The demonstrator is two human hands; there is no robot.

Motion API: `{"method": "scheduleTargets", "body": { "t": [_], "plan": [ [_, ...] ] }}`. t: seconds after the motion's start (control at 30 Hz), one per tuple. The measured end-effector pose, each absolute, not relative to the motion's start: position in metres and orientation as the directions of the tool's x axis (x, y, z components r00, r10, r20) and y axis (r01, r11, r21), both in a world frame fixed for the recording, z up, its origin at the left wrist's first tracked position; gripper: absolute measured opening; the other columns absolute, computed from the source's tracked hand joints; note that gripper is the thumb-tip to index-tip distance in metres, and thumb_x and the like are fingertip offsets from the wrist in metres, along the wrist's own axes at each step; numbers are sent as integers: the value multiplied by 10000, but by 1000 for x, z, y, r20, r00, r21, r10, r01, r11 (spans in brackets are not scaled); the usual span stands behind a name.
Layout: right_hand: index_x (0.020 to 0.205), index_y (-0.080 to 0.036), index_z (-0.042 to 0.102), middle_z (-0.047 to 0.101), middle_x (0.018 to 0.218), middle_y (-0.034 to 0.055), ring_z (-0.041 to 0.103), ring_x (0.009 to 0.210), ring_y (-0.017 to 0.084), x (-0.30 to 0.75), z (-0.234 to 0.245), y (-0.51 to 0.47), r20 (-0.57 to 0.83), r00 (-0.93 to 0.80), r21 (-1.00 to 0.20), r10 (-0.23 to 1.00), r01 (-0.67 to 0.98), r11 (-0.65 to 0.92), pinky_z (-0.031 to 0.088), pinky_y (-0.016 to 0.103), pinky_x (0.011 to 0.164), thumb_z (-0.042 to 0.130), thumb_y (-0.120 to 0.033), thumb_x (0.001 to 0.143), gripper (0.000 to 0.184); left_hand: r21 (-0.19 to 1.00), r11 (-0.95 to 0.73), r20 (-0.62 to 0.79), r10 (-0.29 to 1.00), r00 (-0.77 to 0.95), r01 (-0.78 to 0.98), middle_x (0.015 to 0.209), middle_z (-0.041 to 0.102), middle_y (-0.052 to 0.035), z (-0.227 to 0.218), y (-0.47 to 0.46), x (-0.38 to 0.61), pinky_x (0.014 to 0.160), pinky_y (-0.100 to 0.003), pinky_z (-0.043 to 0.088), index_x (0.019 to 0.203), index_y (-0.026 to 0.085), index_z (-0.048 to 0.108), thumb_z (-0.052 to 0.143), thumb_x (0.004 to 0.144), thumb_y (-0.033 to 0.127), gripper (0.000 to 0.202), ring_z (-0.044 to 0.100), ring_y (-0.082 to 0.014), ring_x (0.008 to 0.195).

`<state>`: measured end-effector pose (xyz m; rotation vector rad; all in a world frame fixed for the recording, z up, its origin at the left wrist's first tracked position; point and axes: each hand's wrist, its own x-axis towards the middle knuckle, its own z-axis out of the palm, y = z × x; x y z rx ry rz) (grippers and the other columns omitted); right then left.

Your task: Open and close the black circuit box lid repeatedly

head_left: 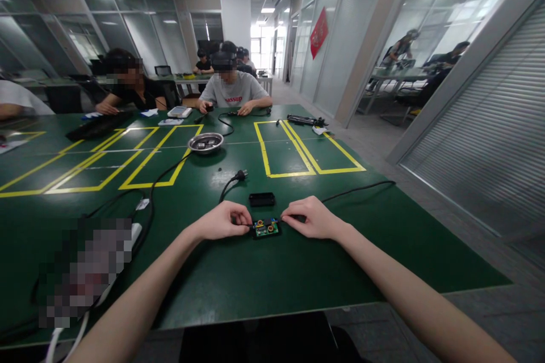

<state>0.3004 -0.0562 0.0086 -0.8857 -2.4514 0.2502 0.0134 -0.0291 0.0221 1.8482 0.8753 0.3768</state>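
At the near left of the bench [340, 272], you have a white-sided item [135, 231]; its upper surface is masked and cannot be identified. A white cord [53, 346] runs from its near end toward the bench edge.

Your forearms extend over the near edge, and both hands work at the circuit board [267, 229]. The board sits in a black tray [267, 236] on the bench, directly between your hands, component side up, with two ring-shaped coils visible.

Left hand [223, 220]: thumb and fingers pinched on the plug cable [227, 185] at the left end of the board. Right hand [314, 218]: thumb and fingers pinched on the right cable [358, 188] at the opposite end. The exact contact points at both fingertips are too small to resolve.

Just beyond the board lies a separate black case half [261, 199]. Farther on, to its left, is the plug [242, 174], its pins pointing right.

Past these are yellow tape outlines [291, 174] marked on the bench. A metal bowl [206, 151] holding small metallic parts stands left of centre; a black tripod [304, 121] lies at the far right.

Across the bench, a co-worker [233, 89] in a grey shirt is seated. A red poster [319, 33] hangs on the glass partition [340, 8] beyond.
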Motion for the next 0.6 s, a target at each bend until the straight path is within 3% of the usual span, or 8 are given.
{"method": "scheduleTargets", "body": {
  "t": [0.47,0.6],
  "plan": [
    [935,-193,784,794,899,70,728,763,186,294,1,-52,309,-630,-332,713,631,701,503,271,716,538,-288,1011,275,833,-323,-72,741,668,449,736,689,-12,23,-25,9,624,-232,478,878,144,721,674,798,293,176,612,-135,669],
    [894,-184,764,768,865,61,704,745,179,292,0,-52,290,-603,-311,743,675,669,476,269,690,548,-278,1007,262,745,-462,31,743,668,480,804,693,-25,23,-25,8,660,-244,468,835,153,737,671,799,257,128,596,-138,701]
  ]
}}
